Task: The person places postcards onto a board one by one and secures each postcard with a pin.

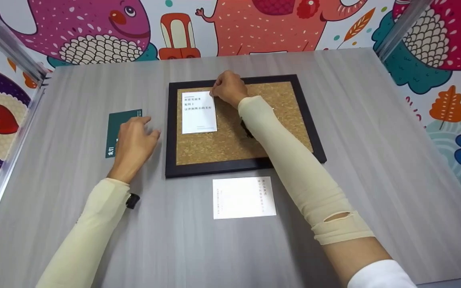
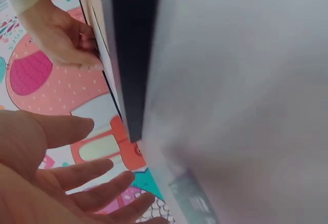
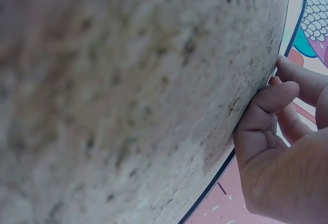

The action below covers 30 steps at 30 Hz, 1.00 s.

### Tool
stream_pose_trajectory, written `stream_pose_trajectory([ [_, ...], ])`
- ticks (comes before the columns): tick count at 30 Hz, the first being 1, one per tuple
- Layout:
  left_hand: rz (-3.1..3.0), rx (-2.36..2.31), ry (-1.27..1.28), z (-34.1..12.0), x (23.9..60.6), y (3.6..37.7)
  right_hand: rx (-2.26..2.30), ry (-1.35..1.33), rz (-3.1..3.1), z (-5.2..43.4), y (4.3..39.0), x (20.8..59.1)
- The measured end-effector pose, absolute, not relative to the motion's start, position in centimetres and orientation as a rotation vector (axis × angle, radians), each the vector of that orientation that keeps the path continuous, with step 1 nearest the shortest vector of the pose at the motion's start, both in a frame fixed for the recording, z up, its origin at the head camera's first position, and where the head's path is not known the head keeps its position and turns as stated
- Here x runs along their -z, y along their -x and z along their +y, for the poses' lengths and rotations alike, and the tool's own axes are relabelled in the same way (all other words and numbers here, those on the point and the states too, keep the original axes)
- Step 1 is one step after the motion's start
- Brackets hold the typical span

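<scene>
A white printed card [image 1: 199, 116] lies on the left part of a black-framed cork board [image 1: 230, 146]. At that card's upper right corner is my right hand [image 1: 230, 89], fingers bent and tips close together. Those fingertips touch the corner area; whether they pinch something small is hidden. In the right wrist view, the right hand [image 3: 287, 137] meets the cork surface [image 3: 128, 96] with thumb and fingers. My left hand [image 1: 134, 138] is over a dark green card [image 1: 120, 122], covering part of it. The left wrist view shows the left hand's fingers [image 2: 110, 183] spread and holding nothing.
Another white card [image 1: 244, 198] with print along its sides lies below the board's near edge. Everything rests on a grey wood-grain table [image 1: 374, 160]. Metal posts [image 1: 10, 40] and a colourful cartoon wall [image 1: 274, 24] bound the table at its back and sides.
</scene>
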<state>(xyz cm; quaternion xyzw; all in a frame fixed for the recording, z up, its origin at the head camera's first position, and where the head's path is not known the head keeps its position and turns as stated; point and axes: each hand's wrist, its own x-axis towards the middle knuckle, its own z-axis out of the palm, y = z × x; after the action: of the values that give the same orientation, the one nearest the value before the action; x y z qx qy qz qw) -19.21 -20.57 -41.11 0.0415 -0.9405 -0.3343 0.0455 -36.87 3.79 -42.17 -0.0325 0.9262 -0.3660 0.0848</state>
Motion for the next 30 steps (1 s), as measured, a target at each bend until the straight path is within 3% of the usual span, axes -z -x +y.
stream_pose_trajectory([
  [30, -2.960, 0.850, -0.257, -25.4, 42.5, 17.6, 1.074, 0.075, 2.766, 3.6, 36.6, 42.1],
])
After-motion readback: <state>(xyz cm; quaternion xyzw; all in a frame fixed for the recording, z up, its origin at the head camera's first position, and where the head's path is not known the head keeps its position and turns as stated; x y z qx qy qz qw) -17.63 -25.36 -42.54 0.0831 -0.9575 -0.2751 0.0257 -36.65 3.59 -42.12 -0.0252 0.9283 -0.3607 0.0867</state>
